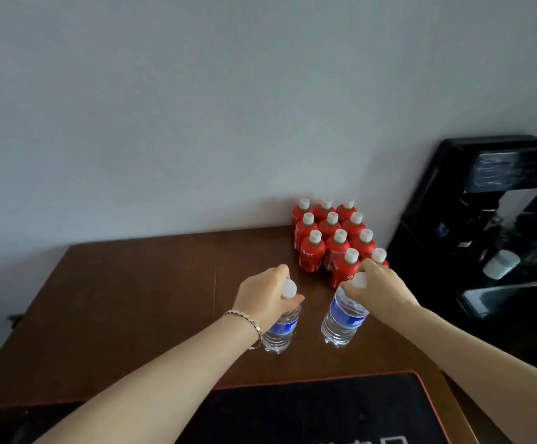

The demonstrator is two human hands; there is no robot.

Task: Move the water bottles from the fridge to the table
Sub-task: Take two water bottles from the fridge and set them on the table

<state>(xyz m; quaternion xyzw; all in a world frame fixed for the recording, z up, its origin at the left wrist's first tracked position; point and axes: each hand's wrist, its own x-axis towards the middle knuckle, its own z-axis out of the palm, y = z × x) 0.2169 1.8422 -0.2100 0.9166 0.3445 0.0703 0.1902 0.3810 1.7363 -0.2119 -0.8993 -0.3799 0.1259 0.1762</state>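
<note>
Blue-labelled water bottles (344, 315), writing unreadable

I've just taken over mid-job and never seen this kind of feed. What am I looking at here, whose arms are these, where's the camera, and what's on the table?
There is no machine here: a person works with bare hands, and the single camera sits on their head, looking forward and down. So the arms reach in from the bottom edge.

The left hand, with a bracelet on its wrist, grips the neck of one clear water bottle. The right hand grips the top of a second water bottle, which leans slightly. Both bottles are at the brown table; whether their bases touch it I cannot tell.

Behind them, against the wall, stands a cluster of red bottles with white caps. A black mat lies nearest the camera, and a black appliance stands to the right.
</note>
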